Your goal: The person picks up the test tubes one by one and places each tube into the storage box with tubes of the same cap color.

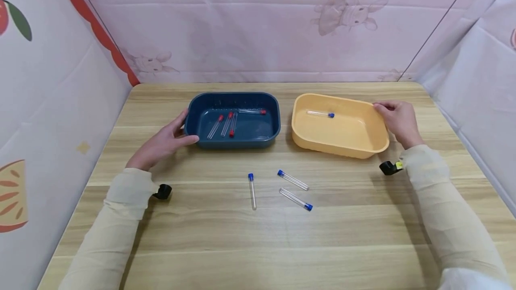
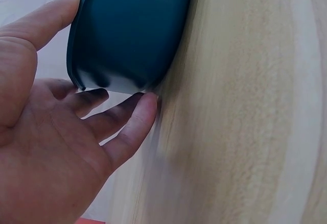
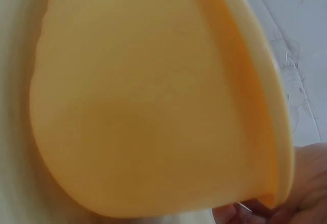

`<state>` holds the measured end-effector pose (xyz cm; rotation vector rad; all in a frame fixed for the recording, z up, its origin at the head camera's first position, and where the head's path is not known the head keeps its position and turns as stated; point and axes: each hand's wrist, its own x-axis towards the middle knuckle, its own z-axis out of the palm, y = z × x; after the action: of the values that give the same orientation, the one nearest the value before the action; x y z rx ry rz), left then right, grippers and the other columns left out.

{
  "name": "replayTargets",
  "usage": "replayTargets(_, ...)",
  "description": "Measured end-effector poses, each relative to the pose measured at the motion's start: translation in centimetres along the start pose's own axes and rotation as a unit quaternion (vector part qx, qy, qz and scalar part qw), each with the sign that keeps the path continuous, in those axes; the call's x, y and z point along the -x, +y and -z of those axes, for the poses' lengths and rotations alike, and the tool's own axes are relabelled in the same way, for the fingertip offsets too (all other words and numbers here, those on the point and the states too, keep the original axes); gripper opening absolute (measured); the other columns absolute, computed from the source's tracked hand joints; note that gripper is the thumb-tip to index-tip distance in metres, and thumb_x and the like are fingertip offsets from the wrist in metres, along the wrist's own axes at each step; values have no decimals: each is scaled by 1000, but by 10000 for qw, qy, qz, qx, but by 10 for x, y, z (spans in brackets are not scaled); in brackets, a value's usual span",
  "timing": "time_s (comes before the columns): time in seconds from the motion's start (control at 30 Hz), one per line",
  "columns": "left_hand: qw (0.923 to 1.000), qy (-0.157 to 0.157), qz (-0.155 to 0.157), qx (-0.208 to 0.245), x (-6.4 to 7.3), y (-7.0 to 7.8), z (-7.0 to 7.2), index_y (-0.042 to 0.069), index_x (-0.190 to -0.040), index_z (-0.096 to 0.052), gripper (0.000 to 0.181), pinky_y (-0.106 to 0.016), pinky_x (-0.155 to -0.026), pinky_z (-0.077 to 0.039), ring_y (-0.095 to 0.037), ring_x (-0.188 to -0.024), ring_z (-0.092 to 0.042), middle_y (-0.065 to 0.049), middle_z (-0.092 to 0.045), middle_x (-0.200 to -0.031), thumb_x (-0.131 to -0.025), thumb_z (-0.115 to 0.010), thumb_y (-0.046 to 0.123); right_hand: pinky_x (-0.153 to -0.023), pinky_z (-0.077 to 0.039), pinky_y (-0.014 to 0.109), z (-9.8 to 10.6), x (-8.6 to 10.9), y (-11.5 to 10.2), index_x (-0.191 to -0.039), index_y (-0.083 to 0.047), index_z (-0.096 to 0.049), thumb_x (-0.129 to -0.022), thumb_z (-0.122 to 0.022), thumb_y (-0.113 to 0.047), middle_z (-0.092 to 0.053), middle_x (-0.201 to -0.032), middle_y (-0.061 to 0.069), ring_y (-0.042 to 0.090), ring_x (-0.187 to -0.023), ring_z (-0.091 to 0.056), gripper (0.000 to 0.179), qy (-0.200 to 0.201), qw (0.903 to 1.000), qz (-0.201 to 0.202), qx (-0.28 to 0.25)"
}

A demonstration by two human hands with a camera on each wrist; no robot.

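My left hand (image 1: 163,143) spreads around the left end of a dark blue plastic basin (image 1: 238,143). In the left wrist view its thumb (image 2: 53,17) touches the rim, and the other fingers (image 2: 135,129) reach the end wall, slightly bent. Several red-capped test tubes (image 1: 226,124) lie inside this basin. My right hand (image 1: 401,122) pinches the rim of a yellow basin (image 1: 338,148) at its right end; in the right wrist view the basin wall (image 3: 143,106) hides most of that hand. One blue-capped test tube (image 1: 320,113) lies in the yellow basin, which sits slightly askew.
Three more blue-capped test tubes lie on the wooden table (image 1: 225,245) in front of the basins: one (image 1: 252,191) lengthwise, two (image 1: 293,180) slanting to its right. A pink patterned cloth (image 1: 258,35) hangs behind the table, with white printed cloths at both sides.
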<state>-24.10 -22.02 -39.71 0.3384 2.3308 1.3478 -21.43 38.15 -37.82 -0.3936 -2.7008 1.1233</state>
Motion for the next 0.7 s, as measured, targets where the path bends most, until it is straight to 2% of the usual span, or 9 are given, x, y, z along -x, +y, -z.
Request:
replayTargets(0.2,10000,49,-45,-48,3,1,-1,43,-145,0,85,-50,-105,-25,-28,-133,-28,7,-6,-154,-87,-62,43,-59,-45,12,-1,-7,2,-113,0,-66,-89,-61,-37,-65,-88,-5,2,-74,-56,45,-27,10000,49,-60)
replayTargets(0.37,10000,48,-11,-9,2,0,0,47,-144,-2,84,-51,-105,-26,-27,-132,-29,6,-10,-153,-86,-63,46,-62,-47,12,3,-4,4,-120,1,-61,-90,-60,-35,-64,-92,-8,2,-77,-57,47,-197,9984,84,-524)
replayTargets(0.53,9999,50,89,-60,2,1,0,49,-143,-2,87,-53,-105,-25,-27,-132,-28,5,-10,-153,-82,-63,52,-64,-50,15,9,12,8,-126,2,-55,-92,-57,-31,-62,-107,4,4,-81,-58,47,-181,9958,252,-858)
replayTargets(0.7,9999,54,113,-57,2,2,-1,47,-144,-1,89,-53,-105,-25,-28,-133,-27,4,-8,-154,-81,-63,53,-66,-49,14,17,35,10,-132,0,-49,-93,-55,-31,-53,-124,15,2,-89,-57,51,-158,9965,622,-543)
